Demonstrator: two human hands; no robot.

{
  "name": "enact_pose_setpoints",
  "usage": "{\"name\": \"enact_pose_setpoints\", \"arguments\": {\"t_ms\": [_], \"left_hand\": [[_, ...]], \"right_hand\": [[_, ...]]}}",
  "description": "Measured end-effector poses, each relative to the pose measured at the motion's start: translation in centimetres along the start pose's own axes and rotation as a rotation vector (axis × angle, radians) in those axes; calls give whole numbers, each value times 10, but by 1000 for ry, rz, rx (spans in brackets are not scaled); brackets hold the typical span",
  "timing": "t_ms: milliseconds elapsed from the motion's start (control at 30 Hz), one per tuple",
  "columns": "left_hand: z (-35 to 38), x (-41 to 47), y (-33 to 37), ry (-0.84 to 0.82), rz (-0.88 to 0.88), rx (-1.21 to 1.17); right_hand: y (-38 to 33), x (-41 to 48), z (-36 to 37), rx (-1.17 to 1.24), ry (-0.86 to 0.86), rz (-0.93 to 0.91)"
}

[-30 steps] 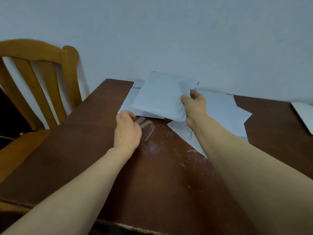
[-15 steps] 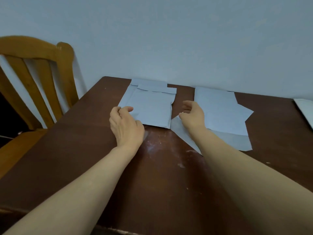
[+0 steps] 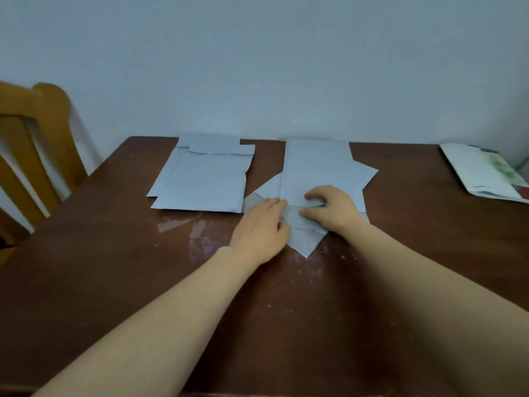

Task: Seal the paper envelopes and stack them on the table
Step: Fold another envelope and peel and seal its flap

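Both hands shifted right off the sealed stack (image 3: 200, 179) onto the loose envelopes (image 3: 317, 173): left hand (image 3: 262, 224) flat, right hand (image 3: 333, 206) pinching the top one's edge. Should've lifted one only.

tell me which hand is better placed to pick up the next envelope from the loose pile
Right. The right hand already curls over the near edge of the loose pile's top envelope; the left hand lies flat at its corner.

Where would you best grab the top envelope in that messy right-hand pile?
Probably by its near short edge, coming from the person's side. The top envelope lies flat with that edge nearest, and both the left hand and right hand already rest there.
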State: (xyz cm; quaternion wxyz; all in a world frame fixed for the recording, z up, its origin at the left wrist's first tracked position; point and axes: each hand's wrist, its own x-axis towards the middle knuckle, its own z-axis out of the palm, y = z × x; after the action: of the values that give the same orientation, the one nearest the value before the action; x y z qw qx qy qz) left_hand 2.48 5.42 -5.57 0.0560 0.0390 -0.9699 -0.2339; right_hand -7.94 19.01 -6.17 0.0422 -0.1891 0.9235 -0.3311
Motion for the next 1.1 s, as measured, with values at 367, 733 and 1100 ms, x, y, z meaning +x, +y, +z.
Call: {"name": "enact_pose_setpoints", "arguments": {"t_ms": [367, 733, 1100], "left_hand": [[4, -3, 5, -47, -108, -77], [-13, 5, 17, 190, -513, -881], [-10, -15, 21, 54, -420, -491]], "right_hand": [[-4, 7, -5, -456, 81, -92], [-24, -77, -52, -33, -203, -161], [7, -93, -72, 192, 56, 128]]}}
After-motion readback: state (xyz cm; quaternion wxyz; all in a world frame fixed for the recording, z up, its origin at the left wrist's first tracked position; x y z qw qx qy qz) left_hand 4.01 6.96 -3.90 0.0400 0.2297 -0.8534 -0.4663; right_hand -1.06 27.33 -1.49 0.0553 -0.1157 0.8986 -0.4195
